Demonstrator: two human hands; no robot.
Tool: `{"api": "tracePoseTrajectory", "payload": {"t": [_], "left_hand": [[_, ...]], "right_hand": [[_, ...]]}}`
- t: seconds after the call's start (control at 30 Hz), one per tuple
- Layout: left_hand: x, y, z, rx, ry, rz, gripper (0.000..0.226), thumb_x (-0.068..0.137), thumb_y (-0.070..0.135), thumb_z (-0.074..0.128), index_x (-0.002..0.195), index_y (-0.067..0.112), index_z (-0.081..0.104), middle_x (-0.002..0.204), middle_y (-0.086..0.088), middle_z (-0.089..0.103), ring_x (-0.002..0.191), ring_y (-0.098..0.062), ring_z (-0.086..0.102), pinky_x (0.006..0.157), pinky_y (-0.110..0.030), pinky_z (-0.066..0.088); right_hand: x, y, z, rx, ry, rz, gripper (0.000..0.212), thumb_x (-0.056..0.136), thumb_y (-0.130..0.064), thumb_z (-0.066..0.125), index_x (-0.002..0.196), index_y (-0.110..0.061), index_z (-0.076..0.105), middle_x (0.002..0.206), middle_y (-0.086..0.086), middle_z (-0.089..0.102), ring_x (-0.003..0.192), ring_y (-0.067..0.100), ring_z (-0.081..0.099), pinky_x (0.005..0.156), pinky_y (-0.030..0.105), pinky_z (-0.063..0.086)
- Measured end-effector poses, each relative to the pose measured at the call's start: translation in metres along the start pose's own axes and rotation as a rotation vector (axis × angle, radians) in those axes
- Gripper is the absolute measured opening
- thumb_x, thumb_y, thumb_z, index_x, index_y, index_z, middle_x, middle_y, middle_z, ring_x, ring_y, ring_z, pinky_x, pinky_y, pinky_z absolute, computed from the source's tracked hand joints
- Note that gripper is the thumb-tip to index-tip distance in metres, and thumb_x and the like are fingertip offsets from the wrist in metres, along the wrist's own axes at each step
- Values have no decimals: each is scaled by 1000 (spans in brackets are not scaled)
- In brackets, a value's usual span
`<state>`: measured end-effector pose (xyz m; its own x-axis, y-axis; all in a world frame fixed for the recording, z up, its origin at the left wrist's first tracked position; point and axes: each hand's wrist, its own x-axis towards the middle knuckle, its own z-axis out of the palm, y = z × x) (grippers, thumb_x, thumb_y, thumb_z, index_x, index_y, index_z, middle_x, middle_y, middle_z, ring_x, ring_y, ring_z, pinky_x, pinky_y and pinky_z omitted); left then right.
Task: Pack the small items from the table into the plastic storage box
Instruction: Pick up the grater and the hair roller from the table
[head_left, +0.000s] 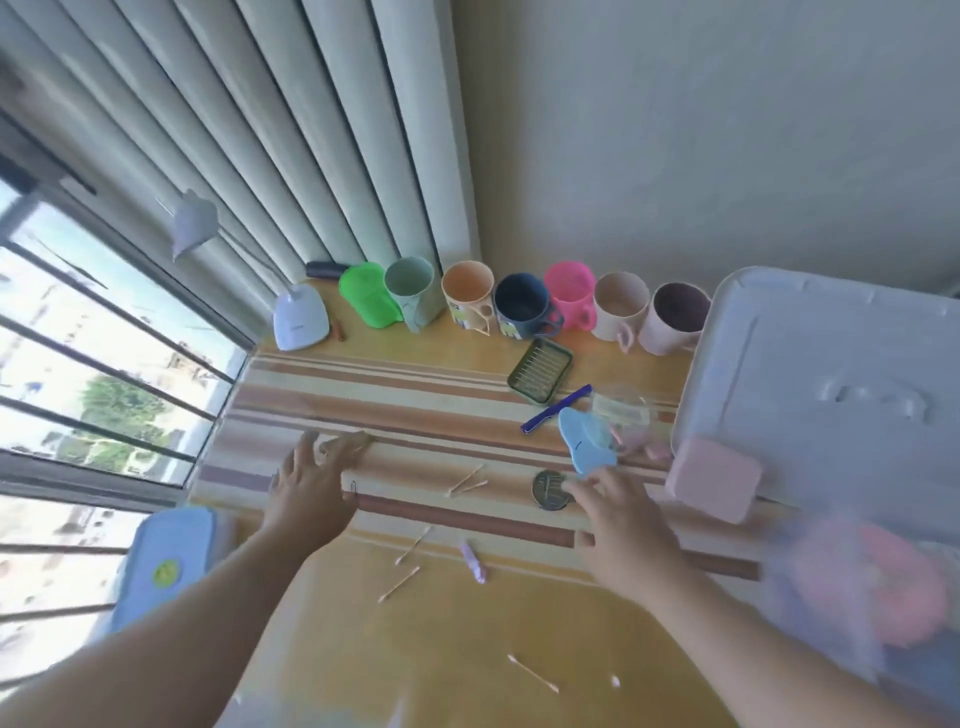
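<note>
Presently my left hand (310, 486) lay spread, fingers straight, over the striped table (441, 613). My right hand (621, 519) reached with relaxed fingers to a dark round disc (549, 488), fingertips at its edge, holding nothing. Swabs (466, 480) lay scattered between my hands. At far right stood the box (857, 587), lid (831, 374) leaning behind.
</note>
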<state>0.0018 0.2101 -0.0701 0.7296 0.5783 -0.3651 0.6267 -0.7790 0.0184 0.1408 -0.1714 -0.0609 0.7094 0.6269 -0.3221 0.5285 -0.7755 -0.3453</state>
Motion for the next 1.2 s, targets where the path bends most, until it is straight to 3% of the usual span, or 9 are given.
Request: {"api": "tracePoseTrajectory", "payload": {"t": [0.1, 0.2, 0.33, 0.47, 0.6, 0.7, 0.93, 1.1, 1.2], "left_hand": [[30, -9, -3, -40, -75, -52, 84, 84, 35, 69, 155, 41, 24, 165, -10, 6, 149, -39, 18, 117, -52, 32], [46, -1, 3, -169, -162, -43, 75, 88, 24, 62, 155, 41, 32, 164, -13, 11, 143, -41, 32, 111, -48, 39], [51, 1, 11, -178, -166, 7, 56, 90, 16, 52, 137, 47, 52, 128, -6, 43, 107, -31, 53, 83, -41, 55], [36, 3, 10, -278, -51, 13, 19, 98, 35, 56, 111, 42, 69, 100, 5, 50, 74, -12, 55, 69, -31, 47], [-3, 11, 15, -455, -4, 117, 13, 95, 36, 63, 92, 49, 65, 99, 18, 53, 85, -1, 57, 69, -23, 42], [-29, 14, 23, -488, 8, 145, 22, 95, 29, 61, 94, 50, 66, 100, 23, 55, 90, 5, 57, 68, -16, 42], [-42, 19, 41, -560, 10, 174, 30, 95, 21, 63, 97, 50, 70, 101, 22, 59, 92, 0, 62, 77, -27, 53], [-40, 30, 42, -544, 32, 203, 26, 93, 27, 61, 97, 51, 68, 103, 23, 57, 92, 1, 60, 71, -21, 49], [-37, 37, 39, -557, 36, 225, 29, 93, 23, 62, 94, 52, 68, 96, 21, 58, 94, 1, 60, 71, -19, 46]], "right_hand": [[13, -21, 17, 23, -49, -3, 53, 90, -27, 62, 140, -32, 46, 135, -3, 42, 124, 26, 43, 94, 42, 50], [22, -39, 29, 15, -93, -17, 56, 91, -26, 60, 144, -31, 44, 134, -4, 40, 122, 25, 41, 96, 38, 47], [36, -58, 40, 11, -129, -61, 51, 92, -26, 56, 142, -31, 44, 137, -3, 39, 127, 27, 37, 101, 39, 44], [68, -82, 45, 11, -147, -112, 47, 96, -24, 56, 141, -30, 44, 145, -5, 36, 129, 28, 37, 103, 42, 44], [107, -105, 44, -61, -165, -136, 50, 93, -22, 60, 140, -29, 45, 151, 0, 35, 133, 30, 33, 101, 44, 45], [135, -98, 28, -124, -46, -114, 57, 90, -20, 65, 143, -30, 48, 152, 5, 36, 133, 33, 34, 104, 47, 43], [194, -28, -19, -79, 86, 236, 64, 90, -33, 68, 146, -38, 37, 136, 11, 31, 123, 38, 41, 78, 44, 51], [219, -30, -7, -139, -112, 199, 64, 94, -59, 58, 151, -58, 28, 162, 1, 1, 141, 47, 22, 95, 53, 48], [214, -33, 8, -140, -122, 214, 54, 92, -61, 59, 142, -55, 40, 164, 0, -1, 137, 48, 26, 98, 55, 46]]}}
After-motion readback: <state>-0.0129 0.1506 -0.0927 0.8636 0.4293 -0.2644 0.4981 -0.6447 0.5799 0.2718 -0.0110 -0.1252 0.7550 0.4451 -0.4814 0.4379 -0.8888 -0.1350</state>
